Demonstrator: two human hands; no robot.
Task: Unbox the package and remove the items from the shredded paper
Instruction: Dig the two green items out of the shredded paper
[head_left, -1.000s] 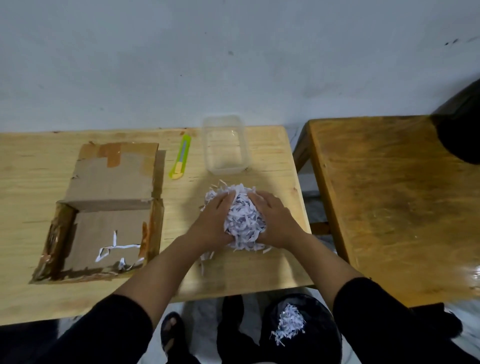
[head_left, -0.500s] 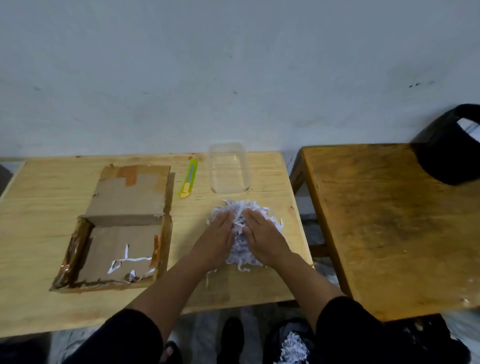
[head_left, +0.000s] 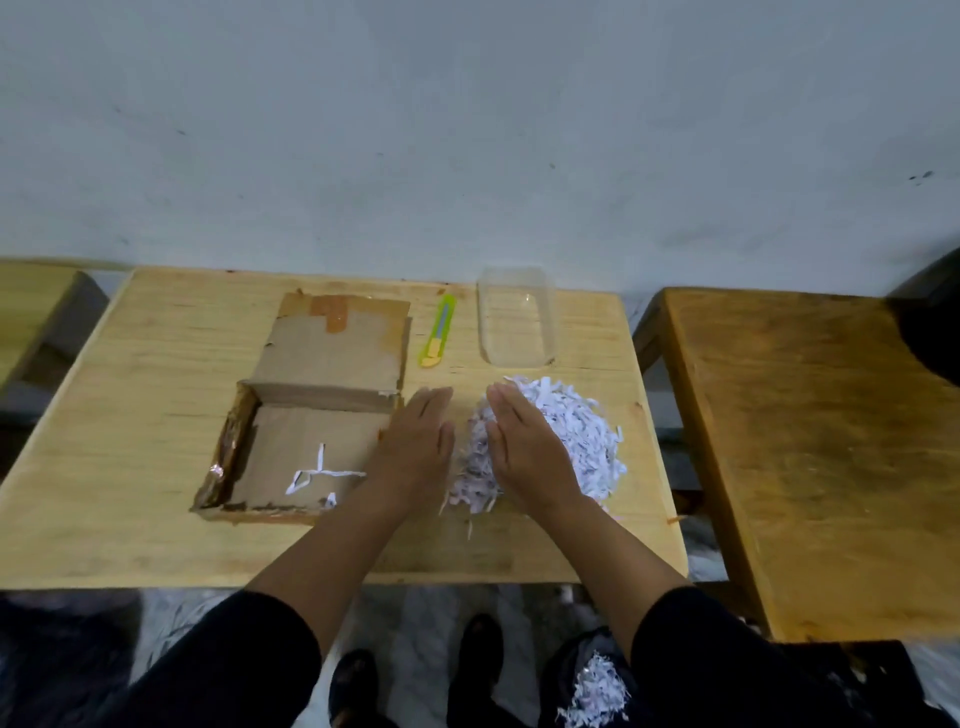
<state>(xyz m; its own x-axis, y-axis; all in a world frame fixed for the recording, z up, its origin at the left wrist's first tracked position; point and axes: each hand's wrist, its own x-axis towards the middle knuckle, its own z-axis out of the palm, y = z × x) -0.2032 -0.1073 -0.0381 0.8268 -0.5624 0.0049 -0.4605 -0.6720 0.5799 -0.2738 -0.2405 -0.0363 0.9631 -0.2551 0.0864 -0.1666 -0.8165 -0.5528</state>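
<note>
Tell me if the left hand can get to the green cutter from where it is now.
Probably yes. The left hand lies flat and holds nothing, and the cutter lies just beyond its fingertips on bare table, between the box flap and the clear container. Nothing blocks a short forward reach.

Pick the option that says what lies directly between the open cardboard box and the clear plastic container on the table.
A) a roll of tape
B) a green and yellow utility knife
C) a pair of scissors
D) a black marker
B: a green and yellow utility knife lies on the table between the cardboard box and the clear plastic container.
</note>
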